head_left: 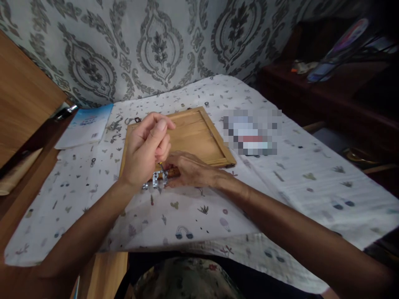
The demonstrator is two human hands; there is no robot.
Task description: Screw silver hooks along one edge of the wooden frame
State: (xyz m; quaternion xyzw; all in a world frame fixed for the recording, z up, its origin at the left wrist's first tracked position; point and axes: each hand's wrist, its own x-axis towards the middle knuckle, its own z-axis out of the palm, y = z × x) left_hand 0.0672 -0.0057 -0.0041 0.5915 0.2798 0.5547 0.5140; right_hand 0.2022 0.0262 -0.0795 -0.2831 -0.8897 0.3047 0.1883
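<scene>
A light wooden framed panel (195, 139) lies flat on the table. Above its near left part is my left hand (148, 147), its fingers curled and the thumb pressed on top; whatever they hold is hidden. Just under that fist shows a small yellow and dark piece (161, 164), too little of it to name. My right hand (187, 168) grips the panel's near edge, with thumb and fingers on either side, beside shiny metal fittings (160, 178) on that edge. A small dark metal loop (137, 120) sticks out at the far left corner.
A white patterned cloth (190, 211) covers the table. On its left lie a blue and white booklet (87, 124) and small metal pieces (115, 136). A blurred-out object (251, 133) is right of the panel. Behind hangs a patterned curtain (158, 45); dark furniture (336, 87) stands right.
</scene>
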